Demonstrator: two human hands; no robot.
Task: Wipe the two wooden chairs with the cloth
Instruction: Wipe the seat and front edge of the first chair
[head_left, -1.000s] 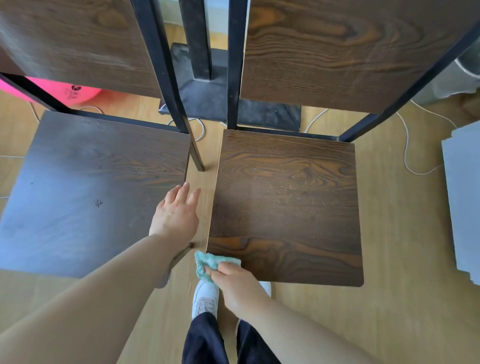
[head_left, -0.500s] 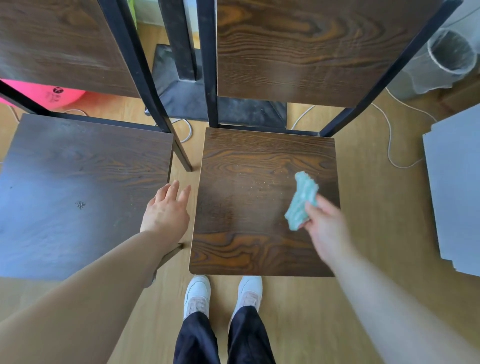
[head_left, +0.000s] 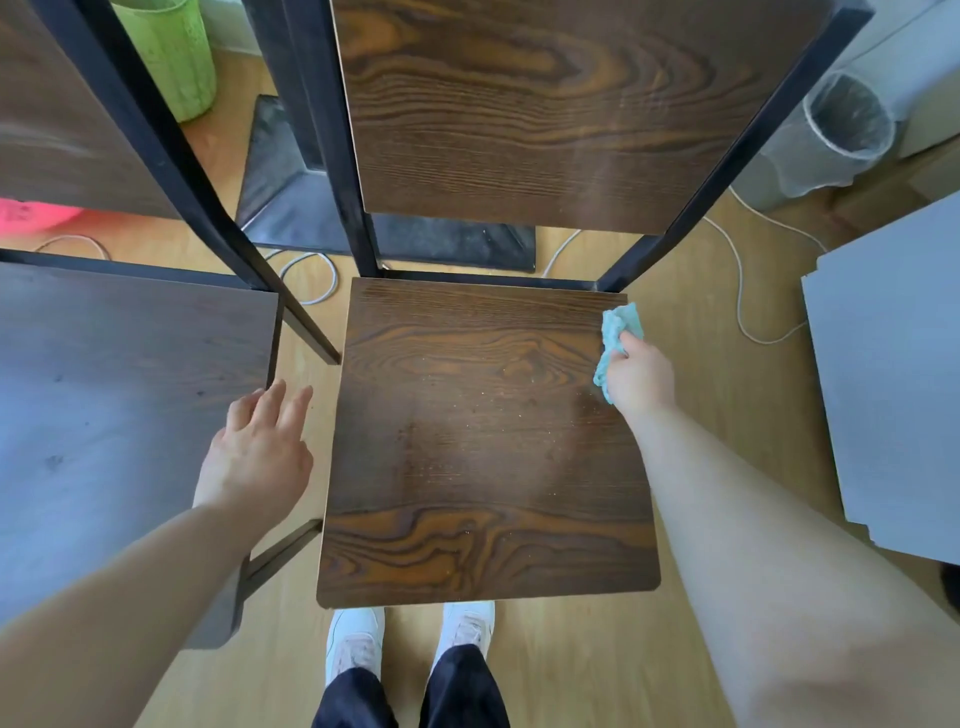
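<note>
Cloth (head_left: 618, 343), teal and crumpled, is gripped in the right hand (head_left: 640, 376) and pressed at the right edge of the right chair (head_left: 488, 441) seat, near its back corner, where pale specks are scattered over the wood. Left hand (head_left: 260, 447) is laid flat, fingers relaxed, on the near right corner of the left chair (head_left: 119, 415).

Right hand (head_left: 640, 375) with teal cloth (head_left: 616, 338) swept from near-left corner of right chair seat (head_left: 483, 447) across its middle to far-right edge, cloth now overhanging that edge, dust specks thinner along the swept path
</note>
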